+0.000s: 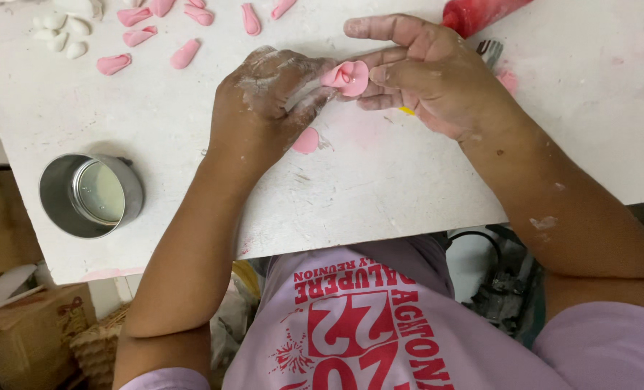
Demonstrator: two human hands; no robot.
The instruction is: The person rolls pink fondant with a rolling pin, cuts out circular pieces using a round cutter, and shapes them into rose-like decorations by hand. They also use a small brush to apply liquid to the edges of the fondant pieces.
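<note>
Both my hands meet over a white table [380, 180]. A small pink dough piece [347, 76], curled like a petal, is pinched between them. My left hand [268, 101], dusted with white powder, grips its left side. My right hand [427, 72] holds the right side with thumb and fingers, and a bit of yellow shows beneath it. A flat pink disc [306, 141] lies on the table just below my left hand.
Several shaped pink petals [185, 54] and white dough pieces [62, 32] lie at the far left. A round metal tin [91, 195] stands near the table's left front edge. A red bag [477, 13] and a metal tool [490, 50] sit behind my right hand.
</note>
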